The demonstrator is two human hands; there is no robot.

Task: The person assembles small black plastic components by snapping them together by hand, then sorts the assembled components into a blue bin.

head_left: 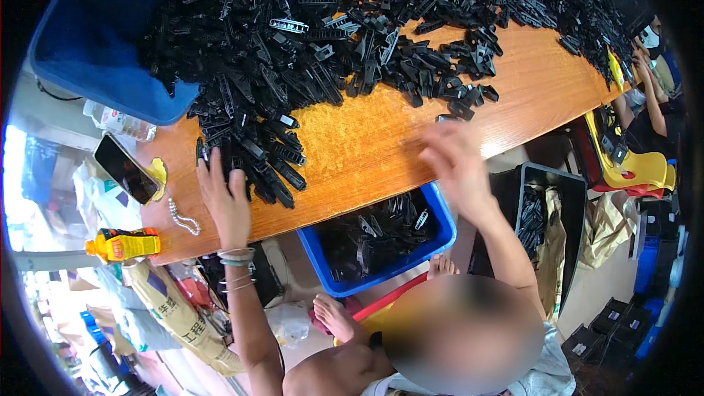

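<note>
A large heap of black plastic clip-like parts (pixel 315 37) covers the far side of the wooden table (pixel 352 143). At the heap's near left end, my left hand (pixel 224 194) lies with its fingers spread, the fingertips against the edge of the black parts. Nothing shows in its grasp. My right hand (pixel 456 165) is over the table's front edge, right of the middle and smeared by motion. Its nearest parts are a small cluster (pixel 466 95) just beyond it. Whether those fingers hold anything is hidden by the blur.
Below the table edge stands a blue bin (pixel 330 282) with black parts inside. A large blue tub (pixel 95 77) tilts at the far left. Nearby lie a phone (pixel 126 169), a bead chain (pixel 182 218) and a yellow bottle (pixel 123 245). A black crate (pixel 579 231) stands right; another person (pixel 653 95) sits beyond.
</note>
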